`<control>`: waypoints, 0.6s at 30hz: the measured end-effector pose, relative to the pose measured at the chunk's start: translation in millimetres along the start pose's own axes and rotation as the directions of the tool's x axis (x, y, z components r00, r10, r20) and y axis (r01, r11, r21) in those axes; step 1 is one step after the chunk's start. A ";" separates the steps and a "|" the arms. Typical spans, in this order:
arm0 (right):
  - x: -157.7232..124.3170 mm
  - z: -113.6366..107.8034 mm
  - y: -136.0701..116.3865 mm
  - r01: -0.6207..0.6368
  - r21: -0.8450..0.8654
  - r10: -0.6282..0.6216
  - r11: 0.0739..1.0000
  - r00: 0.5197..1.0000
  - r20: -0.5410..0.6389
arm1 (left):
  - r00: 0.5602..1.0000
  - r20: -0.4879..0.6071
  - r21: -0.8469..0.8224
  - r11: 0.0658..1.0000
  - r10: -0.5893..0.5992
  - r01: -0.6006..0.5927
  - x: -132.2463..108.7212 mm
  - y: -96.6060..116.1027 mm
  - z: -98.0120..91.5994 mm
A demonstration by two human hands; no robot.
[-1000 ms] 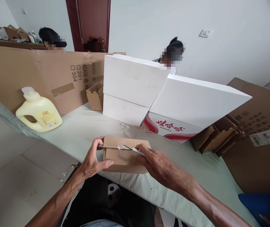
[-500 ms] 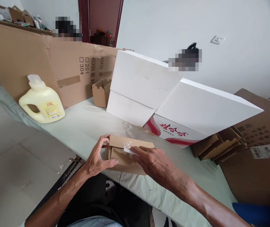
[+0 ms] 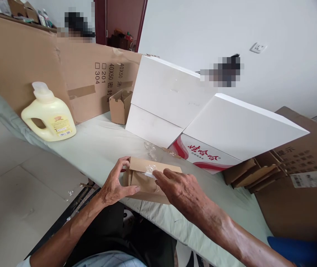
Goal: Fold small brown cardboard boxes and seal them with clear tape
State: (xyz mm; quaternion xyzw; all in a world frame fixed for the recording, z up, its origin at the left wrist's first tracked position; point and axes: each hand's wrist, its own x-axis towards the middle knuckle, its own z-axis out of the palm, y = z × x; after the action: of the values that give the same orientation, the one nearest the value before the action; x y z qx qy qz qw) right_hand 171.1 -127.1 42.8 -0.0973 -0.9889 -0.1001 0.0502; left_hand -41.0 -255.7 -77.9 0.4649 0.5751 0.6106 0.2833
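Observation:
A small brown cardboard box (image 3: 143, 181) lies at the near edge of the pale green table (image 3: 100, 144). My left hand (image 3: 116, 185) grips its left end, thumb along the front and fingers curled over the top flap. My right hand (image 3: 179, 189) rests on the box's right side, its fingertips pressing a strip of clear tape (image 3: 150, 172) across the flap seam. Crumpled clear film (image 3: 150, 150) lies just behind the box.
A cream detergent jug (image 3: 49, 115) stands at the left. Big cardboard sheets (image 3: 50, 70) line the back, with a small open carton (image 3: 120, 105), white boxes (image 3: 216, 126) and folded cartons (image 3: 254, 172). Two other people sit behind the boxes.
My right fingers slid left along the tape onto the flap seam. The left hand kept its grip. The camera shifted slightly, so the scene moved up and right.

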 end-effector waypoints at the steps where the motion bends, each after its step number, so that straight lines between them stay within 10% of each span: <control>1: 0.2 -1.0 -0.8 -0.003 -0.018 0.003 1.000 1.000 0.012 | 1.000 0.002 0.002 1.000 0.001 -0.001 -0.2 -0.2 -0.2; 18: 0.6 -17.8 -14.4 0.032 -0.294 -0.029 0.955 0.999 0.013 | 1.000 -0.005 0.033 0.999 0.029 -0.029 -1.9 -5.8 -3.8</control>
State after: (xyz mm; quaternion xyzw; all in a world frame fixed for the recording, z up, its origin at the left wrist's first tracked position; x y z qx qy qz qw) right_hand 168.9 -144.4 57.5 -0.0889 -0.9646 -0.2465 0.0293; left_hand -44.7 -258.0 -83.7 0.4761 0.5792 0.6063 0.2651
